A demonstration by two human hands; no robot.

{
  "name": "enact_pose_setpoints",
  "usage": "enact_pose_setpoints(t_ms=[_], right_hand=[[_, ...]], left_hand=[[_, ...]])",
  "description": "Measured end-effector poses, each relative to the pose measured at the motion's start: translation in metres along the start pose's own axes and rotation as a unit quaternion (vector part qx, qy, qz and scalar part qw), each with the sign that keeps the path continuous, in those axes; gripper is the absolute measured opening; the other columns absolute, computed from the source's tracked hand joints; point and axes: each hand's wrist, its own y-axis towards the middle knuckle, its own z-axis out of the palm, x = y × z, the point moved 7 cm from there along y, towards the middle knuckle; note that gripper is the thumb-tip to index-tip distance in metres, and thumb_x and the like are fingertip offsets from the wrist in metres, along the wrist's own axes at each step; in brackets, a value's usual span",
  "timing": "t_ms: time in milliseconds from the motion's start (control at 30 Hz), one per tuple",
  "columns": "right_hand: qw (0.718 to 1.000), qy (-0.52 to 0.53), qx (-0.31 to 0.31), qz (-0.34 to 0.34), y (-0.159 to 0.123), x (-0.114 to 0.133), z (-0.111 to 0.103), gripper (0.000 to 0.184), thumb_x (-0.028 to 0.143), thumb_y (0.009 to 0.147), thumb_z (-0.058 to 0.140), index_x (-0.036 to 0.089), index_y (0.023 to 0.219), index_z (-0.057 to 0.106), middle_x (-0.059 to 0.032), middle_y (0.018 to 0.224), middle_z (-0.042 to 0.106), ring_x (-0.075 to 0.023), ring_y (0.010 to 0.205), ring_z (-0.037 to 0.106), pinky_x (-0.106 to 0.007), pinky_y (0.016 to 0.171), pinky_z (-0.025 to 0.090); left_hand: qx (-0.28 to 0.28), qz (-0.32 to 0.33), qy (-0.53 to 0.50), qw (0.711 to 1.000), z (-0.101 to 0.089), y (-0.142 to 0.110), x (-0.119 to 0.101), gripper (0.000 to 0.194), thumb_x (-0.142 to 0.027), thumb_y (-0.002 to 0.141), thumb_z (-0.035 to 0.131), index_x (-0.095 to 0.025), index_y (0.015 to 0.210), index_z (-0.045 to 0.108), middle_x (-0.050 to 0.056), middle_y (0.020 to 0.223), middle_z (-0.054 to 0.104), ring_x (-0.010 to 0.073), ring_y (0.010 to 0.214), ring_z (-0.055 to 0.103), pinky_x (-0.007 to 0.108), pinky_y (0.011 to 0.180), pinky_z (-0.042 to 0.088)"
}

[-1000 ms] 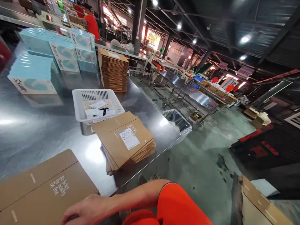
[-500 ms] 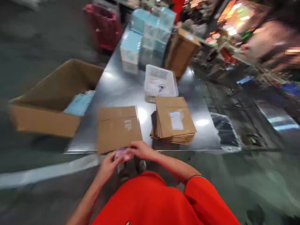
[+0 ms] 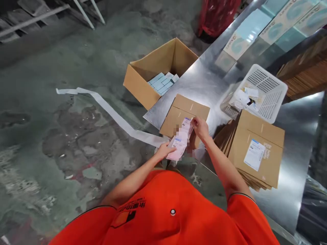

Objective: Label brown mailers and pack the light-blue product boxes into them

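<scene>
A strip of printed shipping labels (image 3: 181, 137) stretches between my two hands, over the near edge of a flat brown cardboard piece (image 3: 171, 119). Near its lower end my left hand (image 3: 164, 150) pinches it, the thumb lying on top. At the upper end, the fingertips of my right hand (image 3: 200, 127) are closed on a label's edge. A long pale backing strip (image 3: 114, 117) trails from beside my left hand across the floor to the left. Part of the print is blurred out.
On the metal table (image 3: 200, 76) are a stack of flat cartons (image 3: 265, 136) with a label on top, a white plastic basket (image 3: 270, 80) holding papers, and light-blue boxes (image 3: 246, 32). An open carton (image 3: 143, 86) with small blue boxes stands left of the table. A red bag (image 3: 217, 17) is beyond.
My view has swung left and down. The labels, earlier bunched between both hands, are now stretched out, with my right hand farther forward over the cardboard. The trailing strip now shows clearly.
</scene>
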Motion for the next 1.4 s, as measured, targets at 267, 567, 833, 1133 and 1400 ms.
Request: enact_pose_setpoints(t_ms=[267, 567, 833, 1133, 1400], right_hand=[[0.990, -0.140, 0.007, 0.032, 0.024, 0.006, 0.035, 0.061, 0.035, 0.090, 0.062, 0.014, 0.144, 0.043, -0.0218, 0.139, 0.054, -0.0363, 0.125, 0.048, -0.049, 0.098, 0.039], [0.993, -0.105, 0.018, -0.049, 0.010, 0.043, 0.100, 0.069, 0.042, 0.100, 0.039, -0.001, 0.153, 0.028, -0.0242, 0.161, 0.024, -0.0379, 0.150, 0.015, -0.058, 0.119, 0.009], [0.987, -0.080, -0.031, 0.138, -0.069, -0.023, 0.074, 0.067, 0.046, 0.099, 0.034, 0.006, 0.153, 0.033, -0.0228, 0.161, 0.026, -0.0394, 0.150, 0.015, -0.065, 0.117, 0.015], [0.947, 0.174, -0.118, 0.245, -0.097, -0.026, 0.032, 0.063, 0.040, 0.089, 0.047, 0.009, 0.143, 0.041, -0.0244, 0.140, 0.053, -0.0329, 0.131, 0.048, -0.052, 0.108, 0.040], [0.823, 0.413, -0.321, 0.220, -0.171, -0.098, -0.111, 0.071, 0.046, 0.078, 0.066, 0.017, 0.140, 0.048, -0.0111, 0.114, 0.067, -0.0214, 0.100, 0.066, -0.039, 0.090, 0.054]], left_hand=[[-0.014, -0.076, 0.041, 0.996, -0.045, -0.037, 0.076, 0.043, -0.050, 0.057, 0.078, -0.011, 0.074, 0.073, 0.003, 0.062, 0.067, 0.0211, 0.062, 0.062, 0.030, 0.059, 0.047], [-0.044, 0.086, 0.143, 0.985, -0.086, -0.049, 0.009, 0.031, -0.046, 0.078, 0.066, -0.020, 0.085, 0.079, 0.009, 0.115, 0.071, 0.0263, 0.111, 0.063, 0.035, 0.101, 0.047], [-0.112, 0.128, 0.294, 0.941, -0.087, -0.002, -0.049, 0.021, -0.031, 0.088, 0.059, -0.021, 0.089, 0.078, 0.006, 0.157, 0.042, 0.0233, 0.115, 0.065, 0.032, 0.099, 0.050], [-0.098, 0.125, 0.308, 0.938, -0.082, 0.002, -0.057, 0.019, -0.031, 0.083, 0.063, -0.020, 0.084, 0.079, 0.007, 0.156, 0.044, 0.0291, 0.126, 0.059, 0.034, 0.099, 0.050], [-0.001, 0.278, 0.415, 0.866, -0.056, -0.069, -0.093, 0.034, -0.024, 0.089, 0.047, -0.024, 0.105, 0.077, 0.006, 0.150, 0.051, 0.0254, 0.128, 0.059, 0.037, 0.104, 0.048]])
